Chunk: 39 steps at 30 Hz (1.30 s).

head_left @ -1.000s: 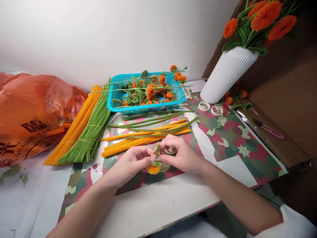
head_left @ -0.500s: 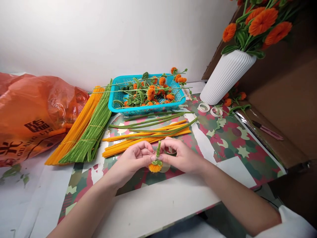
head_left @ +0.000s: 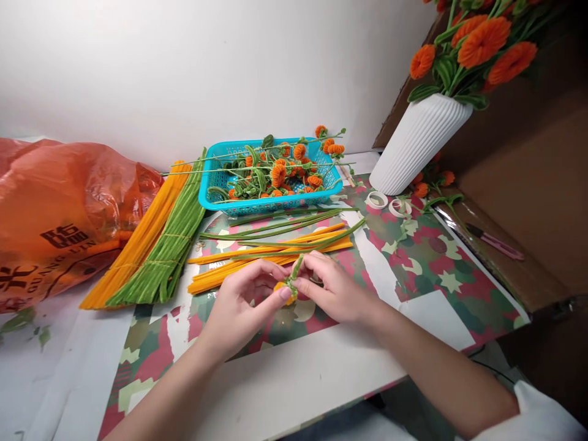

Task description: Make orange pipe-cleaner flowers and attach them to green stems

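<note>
Between my two hands is a small yellow pipe-cleaner flower [head_left: 292,295] with a green base and a short green stem pointing up and away. My left hand [head_left: 252,299] pinches the flower head, its thumb covering part of the yellow. The fingers of my right hand [head_left: 331,286] close on the green stem and base from the other side. Just beyond my hands lie loose yellow pipe cleaners [head_left: 215,283] and green pipe cleaners [head_left: 257,233] on the camouflage-patterned sheet [head_left: 432,251].
A turquoise basket [head_left: 271,205] of orange flowers stands behind. At left are bundles of yellow [head_left: 138,236] and green stems [head_left: 158,263] and an orange plastic bag [head_left: 59,214]. A white ribbed vase [head_left: 418,144], tape rolls [head_left: 376,199] and a pink-handled cutter [head_left: 498,244] are at right.
The flower has turned and tilted, so less of its yellow head shows. My left thumb has shifted over it, and the green stem now leans to the right.
</note>
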Motion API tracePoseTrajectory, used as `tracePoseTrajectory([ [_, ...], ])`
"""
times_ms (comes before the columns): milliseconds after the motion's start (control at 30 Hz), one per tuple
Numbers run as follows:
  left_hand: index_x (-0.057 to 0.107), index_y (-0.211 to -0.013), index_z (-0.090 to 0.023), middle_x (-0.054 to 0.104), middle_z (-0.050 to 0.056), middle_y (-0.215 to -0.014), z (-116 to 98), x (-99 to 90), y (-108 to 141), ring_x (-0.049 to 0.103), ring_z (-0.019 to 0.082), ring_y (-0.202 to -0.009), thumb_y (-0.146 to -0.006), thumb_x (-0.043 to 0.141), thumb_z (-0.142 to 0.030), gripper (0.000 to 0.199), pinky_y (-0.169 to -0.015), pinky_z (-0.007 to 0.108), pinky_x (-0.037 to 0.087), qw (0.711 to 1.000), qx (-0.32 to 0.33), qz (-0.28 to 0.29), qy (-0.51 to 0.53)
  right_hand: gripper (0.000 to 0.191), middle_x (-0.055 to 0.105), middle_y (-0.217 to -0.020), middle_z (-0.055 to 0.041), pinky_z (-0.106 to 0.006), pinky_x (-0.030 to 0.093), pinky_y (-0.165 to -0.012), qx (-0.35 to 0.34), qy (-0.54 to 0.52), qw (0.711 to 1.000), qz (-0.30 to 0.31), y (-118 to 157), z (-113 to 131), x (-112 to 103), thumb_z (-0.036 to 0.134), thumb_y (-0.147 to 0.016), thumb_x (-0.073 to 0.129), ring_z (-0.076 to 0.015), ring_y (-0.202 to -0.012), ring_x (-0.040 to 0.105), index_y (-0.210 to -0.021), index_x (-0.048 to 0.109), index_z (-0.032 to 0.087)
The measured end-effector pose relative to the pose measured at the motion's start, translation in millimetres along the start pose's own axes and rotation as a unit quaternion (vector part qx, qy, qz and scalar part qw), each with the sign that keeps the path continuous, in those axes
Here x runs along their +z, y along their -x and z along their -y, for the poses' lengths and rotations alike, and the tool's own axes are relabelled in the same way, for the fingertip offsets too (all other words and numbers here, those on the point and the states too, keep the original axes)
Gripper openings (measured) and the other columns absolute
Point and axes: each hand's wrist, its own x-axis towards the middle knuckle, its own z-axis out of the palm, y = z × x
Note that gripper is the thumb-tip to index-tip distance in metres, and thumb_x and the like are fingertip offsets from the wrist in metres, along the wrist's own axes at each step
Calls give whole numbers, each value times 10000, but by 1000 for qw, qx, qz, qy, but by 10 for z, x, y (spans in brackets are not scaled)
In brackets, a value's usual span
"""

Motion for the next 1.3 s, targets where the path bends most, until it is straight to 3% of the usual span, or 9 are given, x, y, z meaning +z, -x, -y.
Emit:
tracePoseTrajectory([
  [133,634,-780,-176,673,26,-791,-18,67,55,645,153,-726,-792,645,-218,45,-628,231,538,990,48,-57,-123,131,560,-816,2,-321,360,-807,-12,46,999,-24,7,20,63,175,-920,519,-170,-858,510,-793,496,197],
  [300,638,-805,-168,668,26,-773,-26,80,54,615,148,-660,-771,615,-231,75,-571,239,505,990,-4,-54,-134,103,588,-844,-9,-342,325,-802,-44,127,990,-37,23,15,114,169,-916,503,-190,-880,503,-817,491,194],
  [533,590,-764,-165,569,-7,-698,-31,2,6,490,114,-583,-758,593,-262,98,-510,220,412,990,-112,28,-82,154,593,-838,-30,-347,291,-772,-60,203,977,-19,20,-7,128,192,-929,486,-201,-854,487,-776,471,187],
  [800,543,-692,-167,461,-41,-642,-63,-44,-43,382,99,-600,-778,572,-280,145,-555,209,315,980,-158,119,-7,70,596,-800,3,-325,321,-811,-63,108,992,32,-6,-29,13,219,-924,572,-171,-832,505,-859,576,193],
  [933,564,-675,-163,445,-45,-630,-80,-95,-64,347,98,-595,-759,585,-289,153,-556,213,289,970,-183,155,28,106,603,-771,8,-328,316,-819,-109,88,989,37,-8,-53,-7,221,-916,596,-169,-828,498,-814,606,194],
  [1033,573,-668,-155,468,-31,-638,-41,-127,-68,369,100,-598,-704,588,-255,108,-555,213,297,948,-244,186,81,78,603,-769,20,-326,308,-821,-150,58,986,36,-6,-74,5,193,-917,590,-160,-828,505,-855,633,214],
  [1133,594,-682,-137,525,8,-679,26,-140,-70,398,97,-572,-654,587,-272,138,-530,217,312,908,-315,227,154,95,631,-806,15,-330,302,-821,-184,37,982,34,1,-88,28,181,-931,552,-157,-829,514,-878,624,216],
  [1200,598,-689,-135,531,14,-668,51,-141,-75,397,91,-538,-639,602,-291,163,-508,217,314,895,-330,238,183,85,636,-806,11,-334,297,-816,-194,38,980,24,9,-85,41,187,-929,547,-158,-819,513,-877,611,209],
  [1300,587,-677,-154,497,-14,-610,7,-133,-79,403,95,-521,-689,626,-330,180,-507,220,337,930,-281,201,128,76,618,-781,13,-336,286,-809,-176,72,982,11,24,-63,48,178,-917,550,-159,-807,508,-861,596,203],
])
